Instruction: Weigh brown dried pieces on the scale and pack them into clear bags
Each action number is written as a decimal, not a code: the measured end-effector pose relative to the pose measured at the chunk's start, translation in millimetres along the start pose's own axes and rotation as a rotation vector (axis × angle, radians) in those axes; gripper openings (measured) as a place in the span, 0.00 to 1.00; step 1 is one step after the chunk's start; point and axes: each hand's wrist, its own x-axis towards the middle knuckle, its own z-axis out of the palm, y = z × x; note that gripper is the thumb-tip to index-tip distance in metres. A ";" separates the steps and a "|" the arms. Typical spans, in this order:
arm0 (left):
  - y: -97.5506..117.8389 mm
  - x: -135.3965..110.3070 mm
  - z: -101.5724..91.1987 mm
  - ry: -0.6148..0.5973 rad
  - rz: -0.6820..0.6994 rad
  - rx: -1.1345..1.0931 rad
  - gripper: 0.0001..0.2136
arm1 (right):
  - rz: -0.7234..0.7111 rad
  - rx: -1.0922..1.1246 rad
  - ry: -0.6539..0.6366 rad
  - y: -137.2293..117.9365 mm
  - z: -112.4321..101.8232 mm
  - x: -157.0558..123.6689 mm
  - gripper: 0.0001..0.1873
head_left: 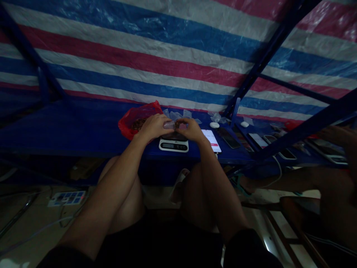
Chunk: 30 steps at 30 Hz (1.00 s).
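Just above a small white digital scale (173, 146), my two hands meet around a small clear plastic bag (169, 125). My left hand (155, 127) is closed on the bag's left side. From the other side my right hand (192, 130) closes on the bag, with a few brown bits at its fingertips. The dim light hides the exact finger contact and the bag's contents. To the left, partly behind my left hand, a red plastic bag (128, 121) lies open with small brown pieces (138, 124) inside.
Several clear bags (178, 114) lie behind my hands on the blue table (83, 130). Right of the scale are a lit phone (212, 140), a dark phone (228, 137) and a white case (214, 125). Blue metal posts (251, 78) cross at right; another person's hand (337, 134) is beyond.
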 end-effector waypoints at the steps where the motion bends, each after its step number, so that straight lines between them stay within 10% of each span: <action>1: -0.7 0.2 0.2 -0.001 0.004 -0.001 0.21 | -0.001 -0.016 -0.013 -1.8 -0.1 1.3 0.15; 30: 1.9 0.0 2.0 0.102 -0.002 -0.389 0.20 | -0.013 0.226 0.032 -13.0 -1.9 5.4 0.21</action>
